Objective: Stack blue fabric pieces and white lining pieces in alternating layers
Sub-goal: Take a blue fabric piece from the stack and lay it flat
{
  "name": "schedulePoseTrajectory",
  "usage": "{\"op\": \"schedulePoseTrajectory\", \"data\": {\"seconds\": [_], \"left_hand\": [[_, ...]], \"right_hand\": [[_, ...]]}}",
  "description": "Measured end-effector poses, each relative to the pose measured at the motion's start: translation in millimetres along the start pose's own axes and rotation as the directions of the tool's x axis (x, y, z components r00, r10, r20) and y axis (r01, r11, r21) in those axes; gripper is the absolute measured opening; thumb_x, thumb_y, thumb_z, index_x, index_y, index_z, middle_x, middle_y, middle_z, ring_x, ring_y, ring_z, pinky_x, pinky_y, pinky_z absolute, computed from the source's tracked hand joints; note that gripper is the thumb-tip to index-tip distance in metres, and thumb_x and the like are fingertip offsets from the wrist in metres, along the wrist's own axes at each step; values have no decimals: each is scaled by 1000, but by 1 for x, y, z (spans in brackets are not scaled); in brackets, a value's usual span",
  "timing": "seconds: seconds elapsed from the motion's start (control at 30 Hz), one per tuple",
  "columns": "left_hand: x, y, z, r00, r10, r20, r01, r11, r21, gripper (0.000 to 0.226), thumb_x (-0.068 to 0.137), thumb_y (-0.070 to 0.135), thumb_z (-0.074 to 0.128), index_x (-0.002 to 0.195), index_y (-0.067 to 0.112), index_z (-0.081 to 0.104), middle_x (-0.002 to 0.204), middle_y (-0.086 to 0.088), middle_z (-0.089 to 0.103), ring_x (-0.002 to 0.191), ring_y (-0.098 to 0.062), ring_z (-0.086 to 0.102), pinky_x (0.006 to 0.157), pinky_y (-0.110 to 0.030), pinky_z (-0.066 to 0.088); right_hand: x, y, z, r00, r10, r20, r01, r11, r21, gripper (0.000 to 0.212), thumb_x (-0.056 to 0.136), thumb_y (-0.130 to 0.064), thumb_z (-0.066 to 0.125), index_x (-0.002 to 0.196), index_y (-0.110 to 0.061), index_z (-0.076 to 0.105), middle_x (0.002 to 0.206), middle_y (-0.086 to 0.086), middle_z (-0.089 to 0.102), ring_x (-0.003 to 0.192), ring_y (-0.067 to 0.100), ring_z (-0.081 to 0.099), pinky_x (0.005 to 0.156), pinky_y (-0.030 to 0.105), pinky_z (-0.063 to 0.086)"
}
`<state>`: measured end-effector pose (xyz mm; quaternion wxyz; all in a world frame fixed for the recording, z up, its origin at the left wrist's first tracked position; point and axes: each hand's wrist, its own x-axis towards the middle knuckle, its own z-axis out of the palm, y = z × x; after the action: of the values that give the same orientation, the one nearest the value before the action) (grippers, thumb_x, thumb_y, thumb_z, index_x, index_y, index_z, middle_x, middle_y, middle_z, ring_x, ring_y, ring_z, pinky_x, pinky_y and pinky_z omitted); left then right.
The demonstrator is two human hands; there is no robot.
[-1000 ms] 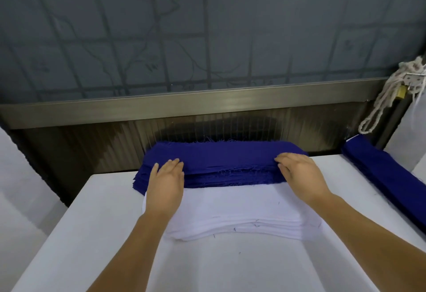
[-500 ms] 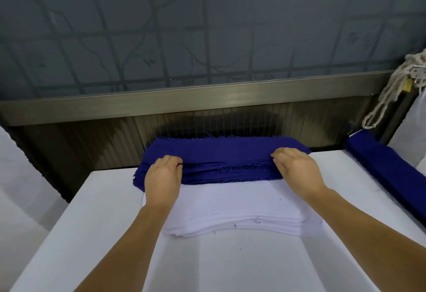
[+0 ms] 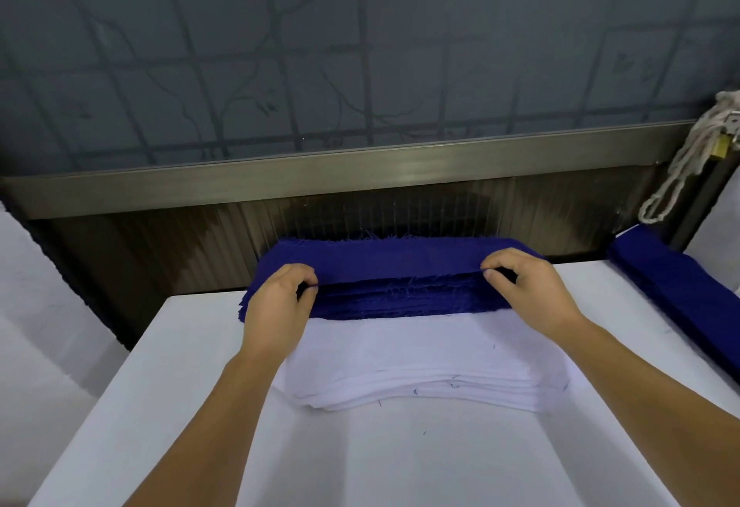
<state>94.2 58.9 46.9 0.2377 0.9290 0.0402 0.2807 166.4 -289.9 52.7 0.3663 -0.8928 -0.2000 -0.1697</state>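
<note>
Both pinching the top blue fabric piece [image 3: 384, 262] off its pile at the desk's [image 3: 400, 458] far edge: left hand [image 3: 276, 302], right hand [image 3: 532, 290]; white lining pieces [image 3: 424, 362] stacked just in front; likely snags: frayed threads dragging a second layer along; uneven lift skewing the pile.

No text, label, brand, number or sign can be read anywhere in the view. The fabrics carry no legible marking.

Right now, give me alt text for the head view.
Both hands, left hand and right hand, pinch the near edge of the top piece on the blue fabric stack, which sits behind the white lining stack on a white table.
</note>
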Motion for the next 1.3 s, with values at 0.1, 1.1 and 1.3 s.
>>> {"op": "schedulePoseTrajectory", "data": {"seconds": [0.1, 1.1, 1.3], "left_hand": [[-13, 3, -7, 1000, 12, -24, -11, 1000, 25, 16, 88, 13, 65, 102, 21, 67, 108, 10, 64, 87, 0, 52, 76, -9, 36], [-191, 24, -84, 973, 143, 184, -154, 987, 49, 29, 72, -3, 74, 88, 21, 69, 91, 16, 61, 81, -4, 56, 75, -11, 39], [-245, 14, -61, 942, 156, 298, -164, 987, -1, 39, 60, -12, 77, 86, 17, 73, 102, 8, 67, 98, -4, 59, 87, -17, 41]], "right_hand": [[-17, -6, -2, 998, -60, 7, 61, 995, -84, 13, 90, -9, 65, 98, -18, 70, 98, -11, 64, 92, 7, 59, 79, 10, 41], [-203, -52, -43, 936, -350, -32, 316, 877, -362, 25, 84, -10, 45, 86, -7, 70, 88, 2, 67, 84, 15, 51, 79, 23, 38], [-252, -24, -26, 945, -256, 205, 313, 890, -332, 17, 71, -4, 74, 81, -17, 71, 93, -8, 67, 90, 9, 58, 81, 22, 42]]}}
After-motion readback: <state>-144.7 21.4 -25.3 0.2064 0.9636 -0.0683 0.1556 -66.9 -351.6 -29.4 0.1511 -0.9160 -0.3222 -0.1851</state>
